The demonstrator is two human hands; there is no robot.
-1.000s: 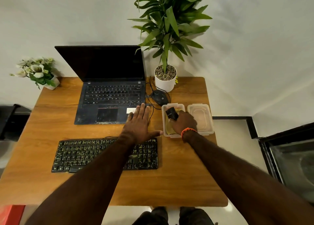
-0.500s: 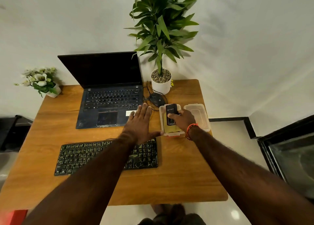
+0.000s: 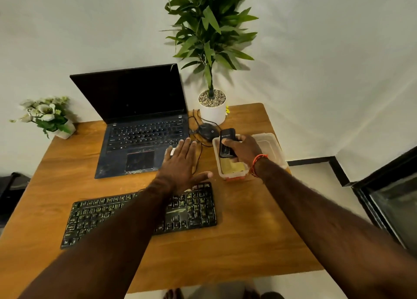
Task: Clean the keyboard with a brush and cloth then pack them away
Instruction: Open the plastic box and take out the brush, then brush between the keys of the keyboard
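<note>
A black keyboard [image 3: 94,217] lies on the wooden table [image 3: 237,242] near its front edge, partly under my left forearm. My left hand [image 3: 180,167] is spread flat, palm down, between the keyboard and the laptop, holding nothing. My right hand [image 3: 244,149] grips a black brush case [image 3: 226,144] over a clear plastic container [image 3: 222,178]. A yellow cloth [image 3: 231,166] lies inside that container. The container's clear lid [image 3: 269,145] rests just to its right, partly hidden by my wrist.
An open dark laptop [image 3: 140,127] stands behind the keyboard. A black mouse [image 3: 206,130] with its cable and a white potted plant [image 3: 212,106] sit at the back right. A small flower pot [image 3: 48,117] is at the back left. The table's right edge is close to the container.
My right hand has lifted the black brush case up out of the container. The view has shifted, so everything sits a little lower and further right. My left hand stays flat.
</note>
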